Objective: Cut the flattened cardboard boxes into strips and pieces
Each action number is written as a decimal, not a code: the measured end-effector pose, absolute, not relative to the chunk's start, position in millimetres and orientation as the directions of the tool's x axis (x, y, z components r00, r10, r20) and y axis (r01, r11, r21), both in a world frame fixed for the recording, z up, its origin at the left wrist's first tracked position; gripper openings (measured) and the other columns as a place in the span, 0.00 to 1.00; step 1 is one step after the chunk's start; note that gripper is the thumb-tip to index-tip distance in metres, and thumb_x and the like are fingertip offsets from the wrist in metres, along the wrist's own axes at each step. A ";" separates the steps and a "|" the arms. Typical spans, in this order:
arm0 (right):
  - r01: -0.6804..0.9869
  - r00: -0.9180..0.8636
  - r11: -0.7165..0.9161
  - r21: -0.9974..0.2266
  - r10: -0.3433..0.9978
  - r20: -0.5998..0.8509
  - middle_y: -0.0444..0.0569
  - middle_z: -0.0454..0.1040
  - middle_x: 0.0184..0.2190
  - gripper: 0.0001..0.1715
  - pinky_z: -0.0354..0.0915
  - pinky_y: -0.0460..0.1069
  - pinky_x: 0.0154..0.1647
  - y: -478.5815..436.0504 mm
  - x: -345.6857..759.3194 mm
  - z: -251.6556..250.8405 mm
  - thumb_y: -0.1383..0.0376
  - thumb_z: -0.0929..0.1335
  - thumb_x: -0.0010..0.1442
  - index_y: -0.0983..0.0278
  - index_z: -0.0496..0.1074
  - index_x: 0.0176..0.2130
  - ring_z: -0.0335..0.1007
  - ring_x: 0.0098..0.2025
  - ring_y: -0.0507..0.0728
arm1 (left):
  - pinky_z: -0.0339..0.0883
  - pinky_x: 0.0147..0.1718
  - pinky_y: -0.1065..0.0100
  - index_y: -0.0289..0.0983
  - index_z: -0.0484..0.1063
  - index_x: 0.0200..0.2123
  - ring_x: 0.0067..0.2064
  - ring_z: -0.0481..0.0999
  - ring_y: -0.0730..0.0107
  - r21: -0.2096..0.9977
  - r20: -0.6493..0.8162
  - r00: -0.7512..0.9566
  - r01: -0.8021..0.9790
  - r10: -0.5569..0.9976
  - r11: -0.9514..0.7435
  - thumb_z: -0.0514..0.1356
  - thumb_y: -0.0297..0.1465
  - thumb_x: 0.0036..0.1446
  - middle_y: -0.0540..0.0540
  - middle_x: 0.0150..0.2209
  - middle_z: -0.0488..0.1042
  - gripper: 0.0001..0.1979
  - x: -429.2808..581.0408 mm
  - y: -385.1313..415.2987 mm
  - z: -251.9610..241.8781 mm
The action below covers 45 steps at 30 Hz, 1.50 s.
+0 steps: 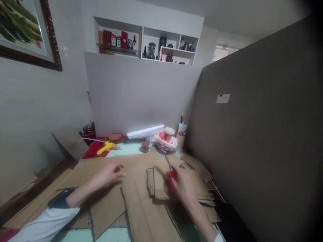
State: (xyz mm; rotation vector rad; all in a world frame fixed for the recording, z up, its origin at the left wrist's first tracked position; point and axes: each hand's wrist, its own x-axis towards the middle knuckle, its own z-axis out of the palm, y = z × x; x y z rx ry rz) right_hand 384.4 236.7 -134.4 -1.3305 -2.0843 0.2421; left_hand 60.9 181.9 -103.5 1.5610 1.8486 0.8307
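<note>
My right hand [183, 183] is wrapped round the red handles of a pair of scissors [168, 162]. Their blades point away from me, toward the back of the table, and look closed. Below that hand lies a stack of cut cardboard pieces [161, 186], one with a torn, ragged left edge. My left hand [111, 173] hovers over or rests on the wide cardboard sheets; which of the two I cannot tell. Its fingers are loosely curled and a little apart, with nothing visible in them. A long cardboard strip [143, 205] runs toward me between the hands.
Behind the cardboard lie a yellow glue gun [107, 147], a brown roll of tape [145, 146], a white paper roll [145, 131] and a paper cup [169, 133] on a plastic bag. A pen holder [181, 136] stands by the grey partition [252, 134] on the right.
</note>
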 end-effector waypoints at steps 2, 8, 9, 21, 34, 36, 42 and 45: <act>0.722 -0.320 0.511 -0.466 0.845 0.429 0.50 0.78 0.30 0.12 0.57 0.47 0.31 232.1 377.8 -134.5 0.69 0.61 0.61 0.63 0.72 0.41 0.72 0.30 0.58 | 0.61 0.53 0.50 0.38 0.76 0.42 0.54 0.73 0.37 0.712 -0.056 -0.138 0.689 0.989 0.137 0.71 0.44 0.40 0.35 0.48 0.78 0.26 67.0 179.1 -108.8; 0.734 -0.300 0.498 -0.461 0.847 0.438 0.50 0.78 0.35 0.13 0.59 0.46 0.35 229.8 370.7 -134.7 0.71 0.63 0.58 0.64 0.72 0.42 0.73 0.35 0.57 | 0.65 0.52 0.50 0.36 0.74 0.39 0.49 0.75 0.55 0.686 -0.133 -0.019 0.720 0.991 0.106 0.67 0.39 0.55 0.44 0.44 0.77 0.14 83.2 196.9 -115.6; 0.741 -0.286 0.486 -0.463 0.853 0.438 0.50 0.78 0.35 0.13 0.59 0.46 0.35 231.0 371.6 -135.2 0.71 0.63 0.59 0.64 0.72 0.43 0.73 0.35 0.57 | 0.66 0.50 0.51 0.35 0.74 0.39 0.47 0.76 0.57 0.707 -0.151 0.005 0.700 0.989 0.105 0.65 0.40 0.58 0.45 0.43 0.77 0.14 81.0 199.2 -114.3; 0.797 -0.206 0.411 -0.443 0.874 0.440 0.50 0.77 0.34 0.07 0.54 0.47 0.33 235.9 372.3 -141.3 0.72 0.65 0.59 0.64 0.72 0.38 0.71 0.35 0.57 | 0.71 0.45 0.56 0.38 0.71 0.38 0.45 0.78 0.48 0.897 -0.155 0.164 0.436 0.974 0.070 0.72 0.36 0.32 0.46 0.38 0.81 0.26 90.6 185.5 -93.7; 0.805 -0.187 0.387 -0.450 0.885 0.427 0.50 0.77 0.33 0.07 0.51 0.47 0.31 239.7 376.6 -143.4 0.71 0.66 0.61 0.63 0.72 0.40 0.72 0.34 0.58 | 0.76 0.38 0.65 0.42 0.68 0.52 0.41 0.82 0.59 0.974 0.005 -0.129 0.225 0.992 0.025 0.70 0.42 0.49 0.45 0.45 0.81 0.29 14.0 156.3 4.0; 0.808 -0.167 0.369 -0.459 0.891 0.422 0.50 0.77 0.32 0.07 0.52 0.47 0.30 241.6 380.2 -141.6 0.69 0.65 0.62 0.63 0.73 0.40 0.72 0.33 0.58 | 0.76 0.36 0.66 0.41 0.70 0.49 0.39 0.82 0.60 0.991 -0.017 -0.183 0.128 0.983 0.041 0.73 0.41 0.44 0.44 0.43 0.82 0.30 21.3 156.0 3.6; 0.820 -0.040 0.264 -0.507 0.911 0.410 0.50 0.80 0.33 0.12 0.57 0.47 0.31 247.7 397.9 -127.5 0.67 0.63 0.65 0.62 0.74 0.45 0.75 0.33 0.57 | 0.74 0.42 0.58 0.38 0.72 0.43 0.40 0.81 0.55 0.969 -0.114 0.019 0.221 0.993 0.107 0.68 0.46 0.48 0.44 0.38 0.81 0.23 74.8 168.1 -30.3; 0.830 0.050 0.182 -0.528 0.918 0.394 0.52 0.81 0.36 0.14 0.59 0.47 0.32 251.4 407.9 -120.3 0.67 0.63 0.66 0.63 0.74 0.48 0.76 0.36 0.58 | 0.72 0.43 0.57 0.38 0.75 0.37 0.42 0.79 0.52 0.917 -0.156 0.141 0.388 0.978 0.090 0.68 0.45 0.45 0.45 0.38 0.80 0.20 99.9 176.9 -53.9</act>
